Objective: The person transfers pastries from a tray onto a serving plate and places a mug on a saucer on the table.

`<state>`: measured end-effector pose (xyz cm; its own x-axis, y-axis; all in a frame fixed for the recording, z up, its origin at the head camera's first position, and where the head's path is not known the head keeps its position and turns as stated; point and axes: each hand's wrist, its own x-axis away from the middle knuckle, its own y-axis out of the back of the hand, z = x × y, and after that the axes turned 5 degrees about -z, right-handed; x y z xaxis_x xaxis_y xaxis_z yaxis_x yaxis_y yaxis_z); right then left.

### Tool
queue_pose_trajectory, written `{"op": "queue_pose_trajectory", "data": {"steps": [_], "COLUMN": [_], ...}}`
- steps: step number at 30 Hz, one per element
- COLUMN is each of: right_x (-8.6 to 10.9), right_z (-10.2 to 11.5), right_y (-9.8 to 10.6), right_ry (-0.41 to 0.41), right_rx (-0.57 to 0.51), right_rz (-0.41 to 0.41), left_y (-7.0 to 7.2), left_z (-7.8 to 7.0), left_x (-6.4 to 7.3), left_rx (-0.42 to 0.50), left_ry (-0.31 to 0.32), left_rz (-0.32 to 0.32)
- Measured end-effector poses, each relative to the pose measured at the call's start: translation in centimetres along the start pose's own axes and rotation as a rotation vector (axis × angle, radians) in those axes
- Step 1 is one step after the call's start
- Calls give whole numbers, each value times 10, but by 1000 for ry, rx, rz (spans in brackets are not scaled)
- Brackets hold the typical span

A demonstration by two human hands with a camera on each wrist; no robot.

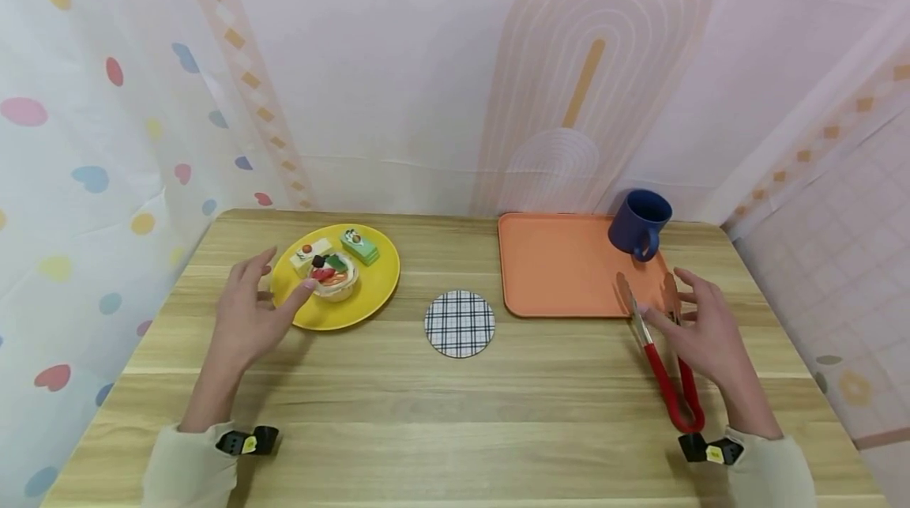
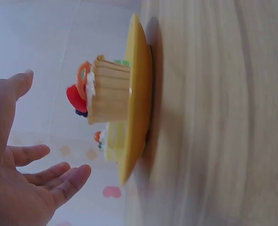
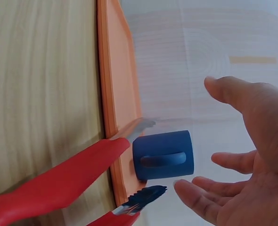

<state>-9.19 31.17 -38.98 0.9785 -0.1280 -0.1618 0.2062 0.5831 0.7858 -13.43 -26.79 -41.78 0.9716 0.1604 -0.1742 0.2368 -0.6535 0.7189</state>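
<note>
My left hand (image 1: 249, 314) hovers at the left side of a yellow plate (image 1: 377, 287), its thumb and fingers spread apart. On that plate sit a fruit-topped cupcake (image 1: 336, 280), a pale cake slice (image 1: 302, 257) and a green cake slice (image 1: 361, 247); the left wrist view shows the cupcake (image 2: 110, 92) beyond the thumb. Over on the right, my right hand (image 1: 707, 334) is held above red-handled tongs (image 1: 664, 378), fingers parted and holding nothing. The tongs' tips lie over the front edge of an orange tray (image 1: 554, 271). A blue mug (image 3: 163, 156) stands on the tray.
A round checked coaster (image 1: 460, 324) lies on the wooden table (image 1: 426, 429) between plate and tray. Patterned cloth (image 1: 398, 81) hangs behind the table and along both sides. The mug is at the tray's back right corner.
</note>
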Motion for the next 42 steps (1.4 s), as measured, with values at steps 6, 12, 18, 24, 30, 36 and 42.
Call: {"op": "queue_pose_trajectory", "data": {"steps": [6,12,18,24,30,36,42], "right_x": [-9,-18,-29,-42,-57,-66,-77], "right_z": [0,-3,-6,-9,-12,-16,-15], "right_y": [2,4,7,10,11,13,13], "right_ry": [38,32,-14,-64,-106,-129,-157], "right_rx": [-54,-89,-114,-160,-205,-208,-212], "right_rz": [-19,-3,40,73,85,116,134], "left_y": [0,-4,-14,-27,-42,-58,-75], "left_z": [-15,-29,-42,-56,-66,-72,-77], "left_x": [4,10,15,21,24,28,34], "left_rx": [15,47,66,64,118,121,102], "left_ry": [-85,-165,-232,-262,-295,-277,-275], "left_rz": [-9,-18,0,37,83,163,215]}}
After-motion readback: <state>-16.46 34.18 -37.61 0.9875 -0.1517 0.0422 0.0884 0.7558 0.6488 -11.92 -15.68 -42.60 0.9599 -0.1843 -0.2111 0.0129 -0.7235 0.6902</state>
